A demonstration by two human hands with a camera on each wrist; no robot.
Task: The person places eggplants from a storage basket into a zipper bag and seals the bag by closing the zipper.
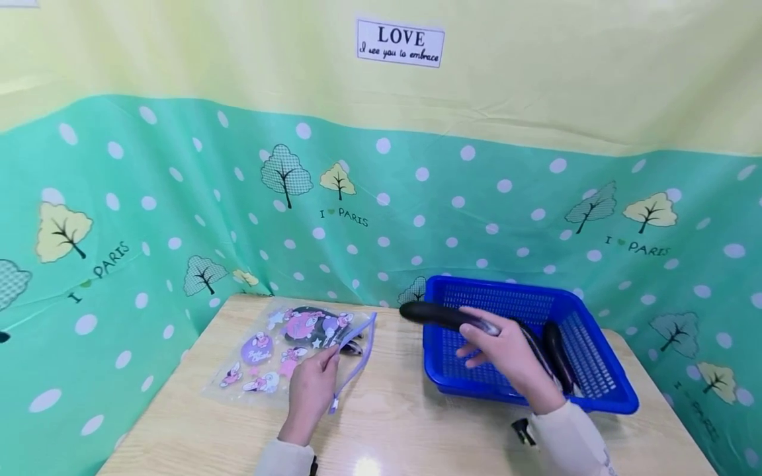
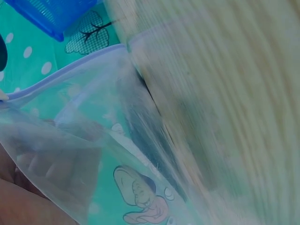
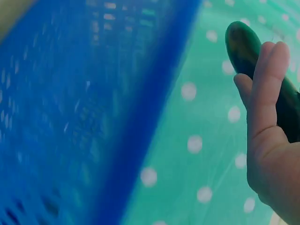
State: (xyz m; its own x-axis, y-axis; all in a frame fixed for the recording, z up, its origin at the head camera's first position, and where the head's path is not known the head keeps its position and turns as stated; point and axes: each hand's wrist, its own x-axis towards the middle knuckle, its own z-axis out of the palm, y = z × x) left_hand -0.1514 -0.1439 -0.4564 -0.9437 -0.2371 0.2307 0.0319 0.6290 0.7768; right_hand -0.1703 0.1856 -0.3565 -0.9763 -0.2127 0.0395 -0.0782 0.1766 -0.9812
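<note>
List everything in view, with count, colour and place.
Held eggplant: one, dark purple, in the right hand
Basket eggplants: two visible, dark purple, inside basket
Basket: one, blue, table's right
Zip bag: one, clear with purple edging and prints, table's left
Bag contents: count unclear, dark, inside bag
Table: one, pale wood-toned, beneath everything
Backdrop: yellow and green, around table
LOVE sign: one, white with black lettering, on backdrop
Left hand: one, bare, pinching bag's edge
Right hand: one, bare, holding eggplant
Sleeves: two, off-white, at wrists

long eggplant (image 1: 437,315): black-purple, near-level over basket (image 1: 506,286) rim | cartoon-print zip bag (image 1: 270,363): clear, mouth parted, on counter (image 1: 405,423), bagged eggplant (image 1: 312,336) inside
</note>
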